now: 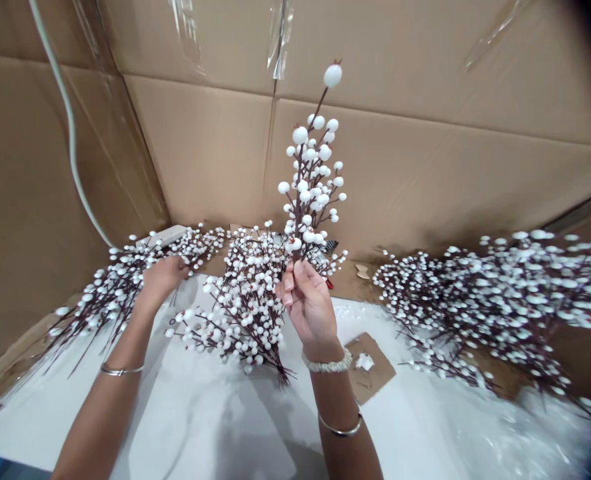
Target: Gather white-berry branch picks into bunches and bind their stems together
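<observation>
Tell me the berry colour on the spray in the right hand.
The berries in the right hand are white; best in the head view.

Both wrists (125, 350) wear silver bangles (122, 370), the right also a beaded white bracelet (328, 363).

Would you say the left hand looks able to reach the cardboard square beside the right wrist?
Probably not: the left hand sits left of the central white berry sprays, and the right forearm lies between it and the cardboard square.
</observation>
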Motion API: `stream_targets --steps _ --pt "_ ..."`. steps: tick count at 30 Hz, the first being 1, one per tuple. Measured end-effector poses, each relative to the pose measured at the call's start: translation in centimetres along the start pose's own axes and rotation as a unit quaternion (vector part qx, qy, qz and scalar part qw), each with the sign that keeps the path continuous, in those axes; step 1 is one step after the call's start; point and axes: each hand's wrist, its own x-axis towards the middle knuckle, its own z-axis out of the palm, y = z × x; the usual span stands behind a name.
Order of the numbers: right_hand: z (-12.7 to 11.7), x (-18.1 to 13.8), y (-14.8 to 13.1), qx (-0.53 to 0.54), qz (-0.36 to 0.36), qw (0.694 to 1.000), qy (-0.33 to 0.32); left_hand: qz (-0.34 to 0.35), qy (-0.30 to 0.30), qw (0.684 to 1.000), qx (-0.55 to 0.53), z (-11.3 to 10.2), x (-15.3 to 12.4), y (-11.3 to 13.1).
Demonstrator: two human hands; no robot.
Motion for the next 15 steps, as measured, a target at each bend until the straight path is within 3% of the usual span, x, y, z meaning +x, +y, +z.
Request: stream_targets --steps 2,5,10,15 --pt "0.0 0.0 0.0 -0.004 0.000 1.000 0.002 -0.016 0.047 0.999 0.011 -1.2 -0.8 -0.1" --pt "0.2 -0.2 -0.1 0.001 0.006 1.000 0.003 -0.001 0.057 0.998 0.004 -2.1 -1.7 0.1" --pt "0.5 -0.3 -0.3 -0.002 0.009 1.000 0.004 0.017 0.046 0.999 -0.021 -2.1 -1.8 0.8" --pt "0.5 -0.3 -0.4 0.008 0.005 1.000 -0.006 0.026 0.087 0.988 -0.127 -2.0 -1.8 1.0"
